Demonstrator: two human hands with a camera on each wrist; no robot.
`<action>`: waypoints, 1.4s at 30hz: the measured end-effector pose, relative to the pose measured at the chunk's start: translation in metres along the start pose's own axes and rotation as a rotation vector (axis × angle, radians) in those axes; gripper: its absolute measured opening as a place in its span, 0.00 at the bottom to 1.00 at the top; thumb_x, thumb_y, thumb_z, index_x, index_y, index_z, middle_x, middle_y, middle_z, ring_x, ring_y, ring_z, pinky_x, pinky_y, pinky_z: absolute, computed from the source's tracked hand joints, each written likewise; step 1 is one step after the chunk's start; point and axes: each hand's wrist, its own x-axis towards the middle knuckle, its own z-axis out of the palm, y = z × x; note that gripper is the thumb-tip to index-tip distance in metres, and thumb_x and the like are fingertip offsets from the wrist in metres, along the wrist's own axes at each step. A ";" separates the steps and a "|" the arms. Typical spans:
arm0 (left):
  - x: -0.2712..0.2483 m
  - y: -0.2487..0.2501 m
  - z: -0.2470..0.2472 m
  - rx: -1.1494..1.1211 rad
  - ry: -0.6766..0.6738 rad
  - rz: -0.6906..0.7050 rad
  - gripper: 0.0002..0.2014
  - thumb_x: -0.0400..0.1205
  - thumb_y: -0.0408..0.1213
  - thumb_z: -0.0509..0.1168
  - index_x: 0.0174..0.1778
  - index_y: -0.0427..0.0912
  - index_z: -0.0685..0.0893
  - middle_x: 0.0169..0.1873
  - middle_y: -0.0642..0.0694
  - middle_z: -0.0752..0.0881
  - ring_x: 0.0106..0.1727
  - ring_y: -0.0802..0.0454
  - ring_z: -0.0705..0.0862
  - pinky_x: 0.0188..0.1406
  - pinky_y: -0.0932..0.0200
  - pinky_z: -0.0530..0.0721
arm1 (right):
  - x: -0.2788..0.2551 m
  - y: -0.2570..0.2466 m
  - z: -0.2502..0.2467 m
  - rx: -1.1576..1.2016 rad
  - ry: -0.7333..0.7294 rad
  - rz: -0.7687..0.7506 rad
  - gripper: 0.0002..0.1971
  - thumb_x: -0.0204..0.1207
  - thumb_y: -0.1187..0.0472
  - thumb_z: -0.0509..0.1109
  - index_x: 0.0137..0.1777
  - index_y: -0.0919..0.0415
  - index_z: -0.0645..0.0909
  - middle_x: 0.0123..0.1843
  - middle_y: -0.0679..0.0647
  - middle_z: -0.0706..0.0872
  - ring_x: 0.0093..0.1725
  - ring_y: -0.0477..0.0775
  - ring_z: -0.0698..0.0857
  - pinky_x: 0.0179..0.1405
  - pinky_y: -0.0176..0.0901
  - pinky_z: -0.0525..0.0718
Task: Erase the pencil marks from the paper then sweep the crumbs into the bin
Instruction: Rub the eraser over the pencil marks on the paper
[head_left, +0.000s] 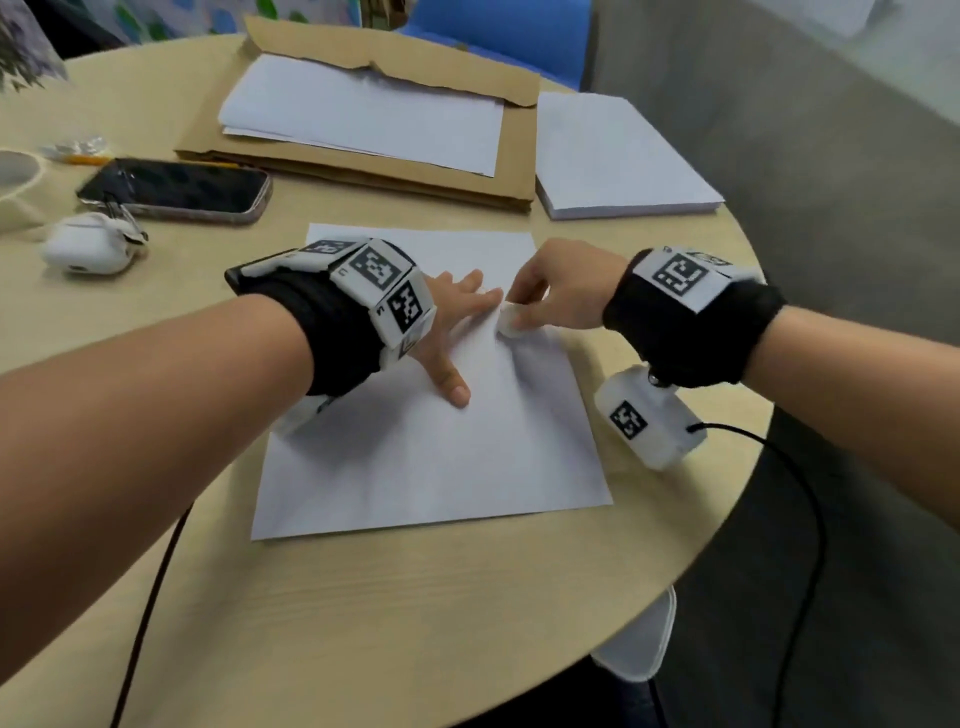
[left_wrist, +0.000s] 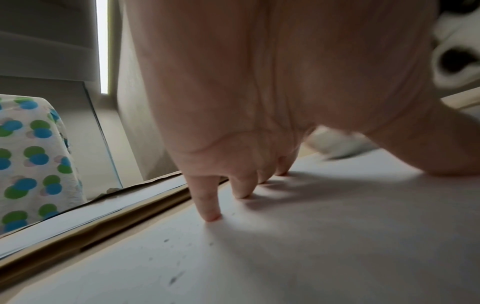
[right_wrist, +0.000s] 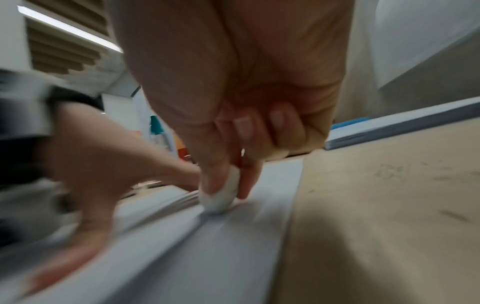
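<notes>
— Head view first: where does the sheet of paper (head_left: 431, 447) lie?

— Flat on the round wooden table (head_left: 363, 613), at the middle of it, nearest the person. From above no pencil marks can be made out on it.

— And the eraser (head_left: 511, 319)?

— It is white and rounded, its lower end touching the paper in the sheet's upper right part. The right hand (head_left: 563, 288) pinches it between thumb and forefinger, the other fingers curled into the palm. The right wrist view is blurred, but the eraser (right_wrist: 221, 197) shows there pressed to the sheet.

— What does the left hand (head_left: 452, 322) do?

— It holds nothing. It lies on the paper just left of the eraser, fingers spread and straight, thumb pointing back toward the person. In the left wrist view the fingertips (left_wrist: 211, 216) press on the sheet, and small dark crumbs (left_wrist: 175, 276) lie scattered on the paper close by.

— What lies around the paper?

— Beyond its far edge, a brown cardboard folder (head_left: 415, 171) with white sheets on it. Beyond its far right corner, a stack of white paper (head_left: 618, 156). To the far left of the paper, a dark phone (head_left: 179, 189) and, nearer the person, a white earbud case (head_left: 85, 244). Each wrist wears a black band with printed markers.
</notes>
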 end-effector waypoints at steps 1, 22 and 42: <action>0.001 0.000 0.000 -0.014 -0.005 0.007 0.56 0.70 0.54 0.73 0.81 0.55 0.37 0.83 0.45 0.40 0.83 0.42 0.45 0.79 0.44 0.50 | 0.000 0.001 0.002 0.005 0.041 0.008 0.13 0.76 0.54 0.69 0.56 0.58 0.87 0.54 0.54 0.89 0.53 0.53 0.84 0.53 0.42 0.79; 0.016 0.005 -0.005 0.130 -0.058 -0.052 0.58 0.65 0.60 0.75 0.78 0.67 0.37 0.82 0.41 0.36 0.82 0.37 0.52 0.77 0.42 0.56 | -0.048 -0.002 0.021 0.112 -0.190 0.035 0.10 0.73 0.54 0.73 0.32 0.52 0.80 0.35 0.48 0.83 0.37 0.48 0.78 0.43 0.41 0.77; 0.012 0.005 -0.006 0.129 -0.019 -0.028 0.54 0.68 0.57 0.74 0.80 0.65 0.41 0.82 0.39 0.42 0.81 0.36 0.55 0.76 0.42 0.58 | -0.011 -0.007 0.003 0.136 0.091 0.199 0.07 0.72 0.57 0.73 0.44 0.60 0.86 0.34 0.49 0.81 0.35 0.47 0.77 0.25 0.35 0.68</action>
